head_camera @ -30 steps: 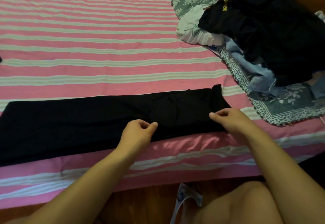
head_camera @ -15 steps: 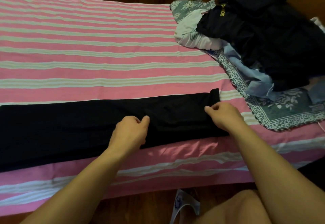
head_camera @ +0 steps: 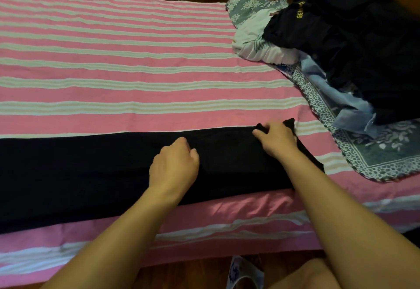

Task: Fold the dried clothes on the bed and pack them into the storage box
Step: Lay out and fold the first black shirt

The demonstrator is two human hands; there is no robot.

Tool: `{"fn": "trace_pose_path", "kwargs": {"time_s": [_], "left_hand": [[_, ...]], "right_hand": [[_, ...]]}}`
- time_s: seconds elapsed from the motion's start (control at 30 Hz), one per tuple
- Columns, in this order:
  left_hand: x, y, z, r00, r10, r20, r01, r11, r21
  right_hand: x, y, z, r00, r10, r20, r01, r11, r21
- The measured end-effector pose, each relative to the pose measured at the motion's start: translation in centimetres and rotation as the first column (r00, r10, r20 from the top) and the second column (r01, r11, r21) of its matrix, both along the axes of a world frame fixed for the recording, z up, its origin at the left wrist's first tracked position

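A long black garment lies flat across the near edge of the pink-and-white striped bed, running off the left side of the view. My right hand grips the garment's far right corner, and the cloth bunches up between its fingers. My left hand lies on the middle of the garment with its fingers curled; whether it pinches the cloth is hidden. No storage box is in view.
A heap of dark clothes with a white piece and a light blue piece sits on a grey floral blanket at the right. Wooden floor and a slipper show below the bed edge. My knee is at the bottom right.
Both hands moved away from me across the black garment. My right hand went from the near right edge to the far right corner and took hold of it.
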State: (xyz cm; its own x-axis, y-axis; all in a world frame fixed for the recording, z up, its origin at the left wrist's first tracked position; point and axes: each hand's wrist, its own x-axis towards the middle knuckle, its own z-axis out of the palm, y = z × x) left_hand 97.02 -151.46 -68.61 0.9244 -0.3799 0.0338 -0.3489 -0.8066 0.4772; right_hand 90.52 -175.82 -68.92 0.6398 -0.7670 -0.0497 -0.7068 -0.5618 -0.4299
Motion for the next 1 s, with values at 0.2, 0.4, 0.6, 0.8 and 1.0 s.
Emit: {"fn": "trace_pose_path", "kwargs": {"time_s": [0.2, 0.4, 0.6, 0.8, 1.0], "left_hand": [[-2.1, -3.1, -1.8, 0.776, -0.557, 0.295, 0.536, 0.829, 0.156], [-2.7, -1.9, -4.2, 0.815, -0.568, -0.114, 0.567, 0.74, 0.363], [-2.5, 0.8, -3.4, 0.712, -0.676, 0.189, 0.626, 0.734, 0.263], [-2.9, 2.5, -2.7, 0.691, -0.608, 0.391, 0.546, 0.793, 0.269], [-3.3, 2.5, -2.0, 0.696, -0.583, 0.419, 0.556, 0.807, 0.199]], "right_hand": [[-0.5, 1.2, 0.7, 0.949, 0.19, 0.253, -0.102, 0.941, -0.323], [-2.4, 3.2, -2.4, 0.869, 0.408, -0.28, -0.439, 0.896, -0.058], [-6.2, -0.2, -0.9, 0.963, 0.196, -0.184, -0.239, 0.939, -0.247], [-9.2, 0.0, 0.8, 0.946, -0.132, -0.295, 0.124, 0.991, -0.047], [-9.0, -0.9, 0.9, 0.987, -0.129, -0.096, 0.114, 0.981, -0.154]]}}
